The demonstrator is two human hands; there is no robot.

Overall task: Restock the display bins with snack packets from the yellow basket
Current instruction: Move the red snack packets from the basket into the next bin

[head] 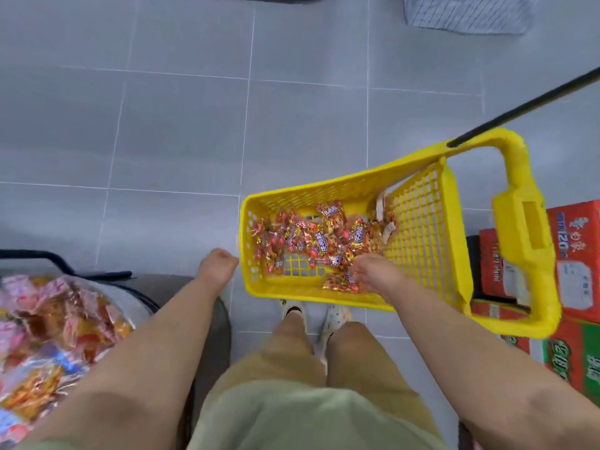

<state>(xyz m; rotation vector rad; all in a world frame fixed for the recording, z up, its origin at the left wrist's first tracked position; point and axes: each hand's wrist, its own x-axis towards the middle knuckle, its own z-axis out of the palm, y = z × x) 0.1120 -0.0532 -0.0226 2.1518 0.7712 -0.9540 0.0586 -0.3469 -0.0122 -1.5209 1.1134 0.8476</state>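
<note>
The task is judged to be partway through. A loose layer of snack packets (321, 245) is left in the yellow basket (418, 235), which stands on the tiled floor (162, 125) at about 3 o'clock from the middle of the view, just ahead of the person's feet. The packets are heaped toward the basket's far and left parts, and bare mesh floor is seen at its near left, so a good share is thought to be gone already.

At 8 o'clock a display bin (126, 295) is seen, well filled with mixed wrapped sweets (48, 336). How much room is left in it cannot be told, since it is cut by the picture's edge.

The right hand (376, 274) is lowered into the basket near its near wall, its fingers bent down onto the packets. Whether a grip is closed on them cannot be told through the blur. The left hand (217, 266) is held just beside the basket's left wall with fingers curled under. Whether anything is held cannot be told.

Red and green cartons (574, 254) are stacked at 4 o'clock, behind the basket's handle (519, 228).
</note>
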